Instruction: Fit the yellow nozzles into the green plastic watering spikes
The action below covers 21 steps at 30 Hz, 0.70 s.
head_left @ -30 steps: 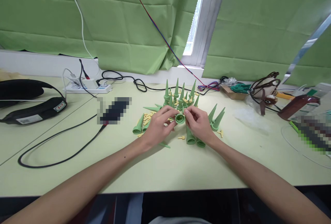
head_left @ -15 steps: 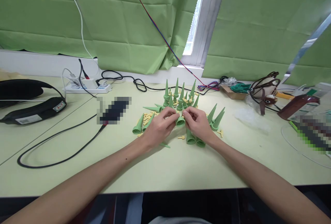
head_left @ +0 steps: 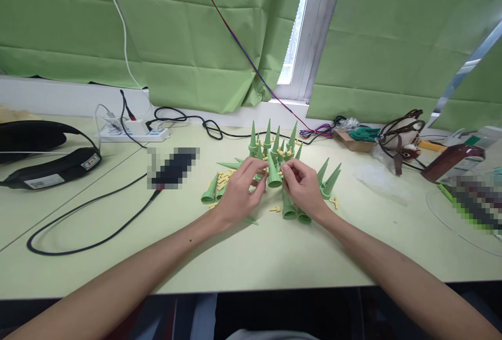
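Note:
A green plastic cone spike (head_left: 273,173), tip up and wide ring end toward me, is between my hands above the table. My right hand (head_left: 301,185) is closed in a pinch at its right side, where a bit of yellow shows by the fingertips. On its left, my left hand (head_left: 241,188) has thumb and forefinger apart close to the cone; whether they touch it is unclear. Several green spikes (head_left: 253,138) stand behind, and two more (head_left: 289,210) lie below my right hand. Small yellow valve pegs (head_left: 224,179) lie in a pile left of my left hand.
One loose yellow peg (head_left: 275,209) lies in front of the hands, another (head_left: 334,203) at right. A phone-like dark device (head_left: 174,168) with a black cable is at left, near a power strip (head_left: 133,133). Clear plastic wrap (head_left: 380,180) and a brown bottle (head_left: 453,162) are at right.
The spike has tilted more upright, showing its side rather than its open end. My left thumb and forefinger have spread apart. My right hand has shifted slightly right, still pinched.

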{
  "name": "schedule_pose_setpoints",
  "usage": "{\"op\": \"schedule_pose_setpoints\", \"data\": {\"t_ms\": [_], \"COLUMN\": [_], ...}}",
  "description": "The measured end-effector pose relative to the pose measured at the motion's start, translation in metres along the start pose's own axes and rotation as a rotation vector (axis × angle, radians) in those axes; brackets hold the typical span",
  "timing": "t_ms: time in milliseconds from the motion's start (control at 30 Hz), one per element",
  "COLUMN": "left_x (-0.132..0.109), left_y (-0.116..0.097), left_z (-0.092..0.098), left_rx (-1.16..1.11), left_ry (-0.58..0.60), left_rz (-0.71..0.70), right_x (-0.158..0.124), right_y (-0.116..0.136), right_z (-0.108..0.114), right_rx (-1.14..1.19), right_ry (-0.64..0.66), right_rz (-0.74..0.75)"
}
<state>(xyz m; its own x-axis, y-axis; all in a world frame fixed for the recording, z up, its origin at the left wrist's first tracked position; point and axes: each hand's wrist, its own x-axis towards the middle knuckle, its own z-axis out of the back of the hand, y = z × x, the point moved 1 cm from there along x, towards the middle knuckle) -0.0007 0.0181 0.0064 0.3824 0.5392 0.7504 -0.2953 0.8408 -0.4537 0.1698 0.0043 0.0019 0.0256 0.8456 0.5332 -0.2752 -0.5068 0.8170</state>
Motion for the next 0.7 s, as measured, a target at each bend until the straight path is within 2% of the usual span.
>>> {"op": "schedule_pose_setpoints", "data": {"t_ms": [100,233,333,533,700], "left_x": [0.002,0.007,0.009,0.011,0.008], "left_y": [-0.002,0.0,0.001,-0.003,-0.001], "left_z": [0.0,0.0,0.0,0.001,0.001], "left_rx": [-0.151,-0.43,-0.555,-0.608,-0.579], "left_ry": [-0.019,0.101,0.169,0.248,0.235], "left_rz": [0.174,0.397,0.491,0.552,0.493], "right_x": [0.0,-0.001,-0.002,-0.003,-0.002], "right_y": [-0.001,-0.001,0.0,0.0,0.0], "right_z": [0.0,0.001,0.0,-0.001,0.0], "right_rx": [-0.006,-0.035,-0.04,-0.067,-0.084], "right_ry": [-0.013,-0.001,0.024,0.049,0.064], "right_rz": [0.011,0.028,0.035,0.042,0.048]}}
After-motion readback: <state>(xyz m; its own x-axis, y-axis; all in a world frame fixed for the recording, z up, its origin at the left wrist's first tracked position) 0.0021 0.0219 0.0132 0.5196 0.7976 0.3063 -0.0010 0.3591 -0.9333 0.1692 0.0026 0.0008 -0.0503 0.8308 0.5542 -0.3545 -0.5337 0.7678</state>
